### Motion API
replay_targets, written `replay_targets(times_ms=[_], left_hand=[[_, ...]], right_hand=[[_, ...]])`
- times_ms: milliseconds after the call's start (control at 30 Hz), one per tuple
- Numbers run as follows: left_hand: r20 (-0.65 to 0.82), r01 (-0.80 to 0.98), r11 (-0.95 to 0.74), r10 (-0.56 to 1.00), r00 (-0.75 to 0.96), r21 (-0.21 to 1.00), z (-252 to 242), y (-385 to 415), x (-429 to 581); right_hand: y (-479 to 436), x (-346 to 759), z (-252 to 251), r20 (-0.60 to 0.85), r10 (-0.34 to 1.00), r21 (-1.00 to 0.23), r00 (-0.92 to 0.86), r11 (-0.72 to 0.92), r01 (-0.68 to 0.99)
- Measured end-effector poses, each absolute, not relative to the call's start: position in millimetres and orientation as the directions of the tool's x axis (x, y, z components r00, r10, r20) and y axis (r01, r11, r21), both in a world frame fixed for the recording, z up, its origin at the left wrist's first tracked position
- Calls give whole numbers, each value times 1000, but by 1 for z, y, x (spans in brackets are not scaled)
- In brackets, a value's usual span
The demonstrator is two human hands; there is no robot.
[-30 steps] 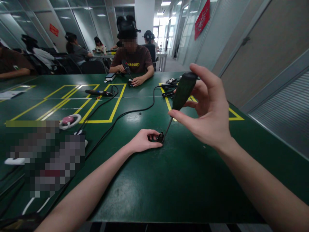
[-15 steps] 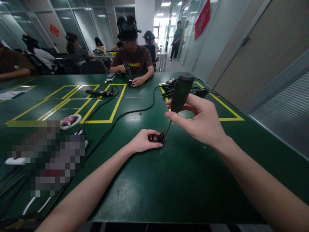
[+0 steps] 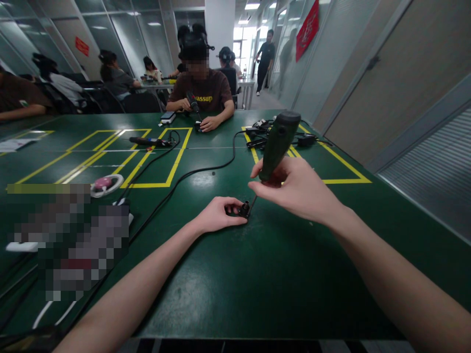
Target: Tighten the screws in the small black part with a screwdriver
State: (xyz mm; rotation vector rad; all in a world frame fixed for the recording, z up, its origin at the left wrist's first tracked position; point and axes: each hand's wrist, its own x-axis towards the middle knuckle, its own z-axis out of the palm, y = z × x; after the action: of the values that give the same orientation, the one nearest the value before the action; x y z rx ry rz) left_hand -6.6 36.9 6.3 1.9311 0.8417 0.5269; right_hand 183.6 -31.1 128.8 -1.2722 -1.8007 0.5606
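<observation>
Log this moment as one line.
left hand: pinning small black part on green table | right hand: holding green screwdriver, tip at part

A dark green-handled screwdriver [image 3: 276,145] stands tilted at centre frame, tip down on a small black part [image 3: 244,209] below it.

our right hand [image 3: 294,189] has slid down the screwdriver [image 3: 276,144] handle and closed around its lower end, fingers no longer spread. a person [image 3: 264,58] has walked closer along the far corridor.
</observation>
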Motion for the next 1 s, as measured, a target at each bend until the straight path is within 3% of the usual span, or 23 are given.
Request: replay_targets(times_ms=[600, 1000], left_hand=[[13, 328, -316, 738, 675, 890, 6, 36, -6], [21, 320, -321, 734, 679, 891, 7, 36, -6]], right_hand=[[-28, 185, 125, 320, 930, -704, -178, 360, 612], [-28, 184, 124, 297, 936, -744, -188, 350, 569]])
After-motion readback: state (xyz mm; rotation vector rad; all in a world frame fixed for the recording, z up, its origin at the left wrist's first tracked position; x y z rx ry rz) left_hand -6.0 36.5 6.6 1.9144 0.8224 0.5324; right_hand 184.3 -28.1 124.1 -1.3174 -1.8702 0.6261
